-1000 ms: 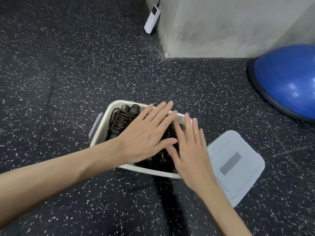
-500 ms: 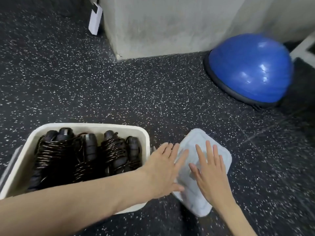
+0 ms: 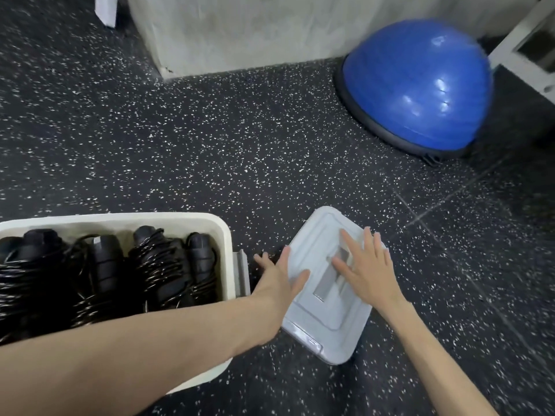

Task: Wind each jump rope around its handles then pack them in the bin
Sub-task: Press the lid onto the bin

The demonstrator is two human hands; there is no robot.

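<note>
A black rubber floor [image 3: 210, 139] flecked with white is seen, bounded at the back by a grey concrete wall [image 3: 240, 28], with a blue half-ball trainer [image 3: 417, 85] set near it on the right. The cream bin [image 3: 223, 235] stands on the floor at the left, packed with black jump ropes [image 3: 150, 265] wound around their handles, and its grey lid [image 3: 312, 322] lies flat just beside it. The left hand [image 3: 277, 282] is laid at the lid's left edge and the right hand [image 3: 366, 270] on its top, both with fingers straight and spread, nothing being grasped
</note>
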